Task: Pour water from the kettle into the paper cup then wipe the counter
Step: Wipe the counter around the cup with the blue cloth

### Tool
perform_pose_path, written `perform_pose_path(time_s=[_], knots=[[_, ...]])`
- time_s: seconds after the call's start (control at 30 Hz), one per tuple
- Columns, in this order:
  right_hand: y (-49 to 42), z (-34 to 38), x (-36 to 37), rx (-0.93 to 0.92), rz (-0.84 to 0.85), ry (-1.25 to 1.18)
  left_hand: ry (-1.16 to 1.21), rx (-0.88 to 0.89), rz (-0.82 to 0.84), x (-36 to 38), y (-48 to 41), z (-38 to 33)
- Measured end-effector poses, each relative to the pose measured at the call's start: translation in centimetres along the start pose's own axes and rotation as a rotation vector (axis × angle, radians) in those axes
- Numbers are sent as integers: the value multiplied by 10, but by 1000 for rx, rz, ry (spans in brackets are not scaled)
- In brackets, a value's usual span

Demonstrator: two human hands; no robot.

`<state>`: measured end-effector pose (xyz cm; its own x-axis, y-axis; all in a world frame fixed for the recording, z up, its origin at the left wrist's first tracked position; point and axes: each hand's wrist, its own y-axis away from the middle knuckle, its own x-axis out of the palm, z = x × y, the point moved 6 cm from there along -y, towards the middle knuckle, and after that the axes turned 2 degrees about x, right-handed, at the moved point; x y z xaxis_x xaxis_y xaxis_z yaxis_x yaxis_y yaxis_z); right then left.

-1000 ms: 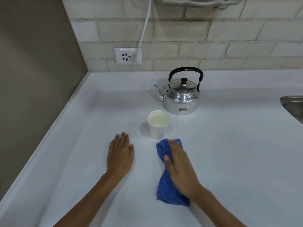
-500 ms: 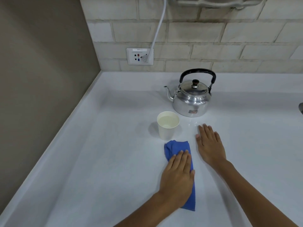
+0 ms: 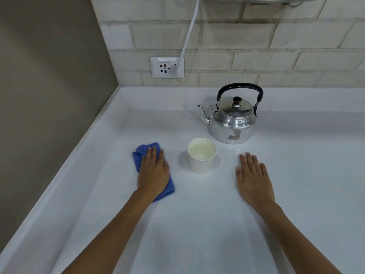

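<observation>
A steel kettle (image 3: 233, 123) with a black handle stands upright at the back of the white counter (image 3: 197, 224), spout to the left. Just in front of it stands a white paper cup (image 3: 201, 165) with water in it. Left of the cup lies a blue cloth (image 3: 141, 153), and my left hand (image 3: 154, 173) presses flat on top of it, covering most of it. My right hand (image 3: 253, 180) rests flat on the counter to the right of the cup, fingers apart, holding nothing.
A brown side wall (image 3: 49, 95) borders the counter on the left, with a raised lip along it. A wall socket (image 3: 166, 67) with a white cable (image 3: 189, 30) plugged in sits on the tiled back wall.
The cloth passed from under my right hand to under my left, then slid from in front of the cup to its left. My right hand moved to the counter right of the cup.
</observation>
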<state>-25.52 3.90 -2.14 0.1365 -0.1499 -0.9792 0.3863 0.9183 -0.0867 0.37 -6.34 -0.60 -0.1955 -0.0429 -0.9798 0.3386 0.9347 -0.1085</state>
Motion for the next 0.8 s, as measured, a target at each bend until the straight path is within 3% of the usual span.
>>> perform_pose_path(time_s=[0.13,0.23,0.37,0.5,0.63,0.8], knots=[[-1,-2,1,-9,-10,17,77,154,3,12,-22,-45],[0,-2,0,-28,-27,24,186,235,-32,11,3,-33],[-1,-3,3,7,-10,19,155,125,-115,7,0,16],[-2,-2,4,29,-3,16,151,76,-56,2,-55,9],[0,1,1,3,-23,17,255,175,31,10,-93,-32],[0,-1,2,7,-47,6,308,503,120,21,-79,-39]])
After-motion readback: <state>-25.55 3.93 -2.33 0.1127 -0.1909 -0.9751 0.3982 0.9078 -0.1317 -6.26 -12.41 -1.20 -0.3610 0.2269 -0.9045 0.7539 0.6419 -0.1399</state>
